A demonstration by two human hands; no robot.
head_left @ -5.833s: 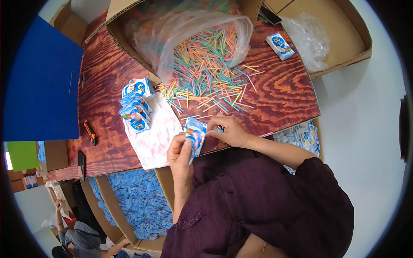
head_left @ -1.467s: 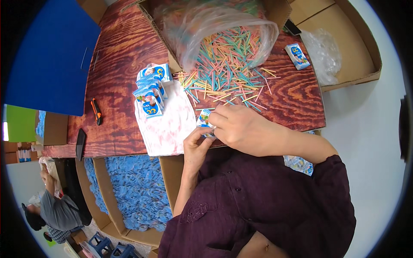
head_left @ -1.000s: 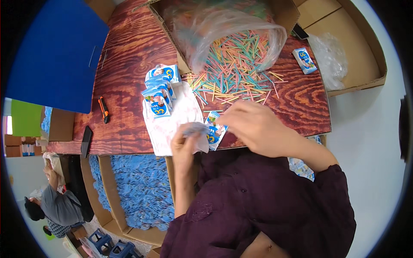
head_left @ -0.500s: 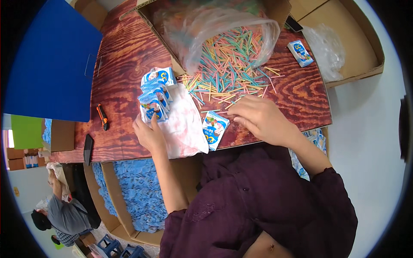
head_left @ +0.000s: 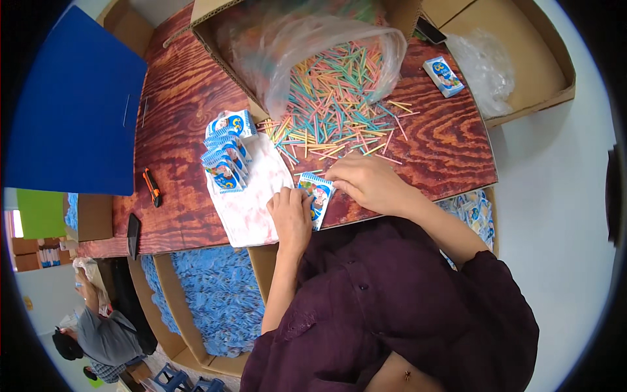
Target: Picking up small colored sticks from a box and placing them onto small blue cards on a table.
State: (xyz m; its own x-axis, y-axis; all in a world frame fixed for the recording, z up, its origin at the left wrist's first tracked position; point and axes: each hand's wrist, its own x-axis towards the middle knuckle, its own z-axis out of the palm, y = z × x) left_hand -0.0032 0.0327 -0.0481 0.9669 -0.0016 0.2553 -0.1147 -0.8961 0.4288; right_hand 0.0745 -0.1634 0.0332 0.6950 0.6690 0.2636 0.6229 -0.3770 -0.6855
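Note:
A small blue and white packet (head_left: 319,199) with a cartoon print lies near the table's front edge. My left hand (head_left: 291,217) has its curled fingers on the packet's left side, thumb over its face. At the packet's upper right edge, my right hand (head_left: 371,185) has thumb and fingers pinched together; what is between them is hidden. Left of my hands, an overlapping row of similar packets (head_left: 225,160) rests on a white cloth with pink smudges (head_left: 251,212). Beyond my hands, thin pastel sticks (head_left: 339,98) spill from a clear plastic bag (head_left: 287,65).
The bag lies inside a tipped cardboard box (head_left: 245,78). Another packet (head_left: 443,76) and a dark phone (head_left: 430,30) are at right. An orange cutter (head_left: 151,187) and a black object (head_left: 134,235) lie left. Below the table is a carton of blue pieces (head_left: 219,294). A person (head_left: 111,333) works at far left.
My left hand has left the row of packets and moved right onto the single packet. My right hand stays close to that packet's edge. The whole view has shifted slightly.

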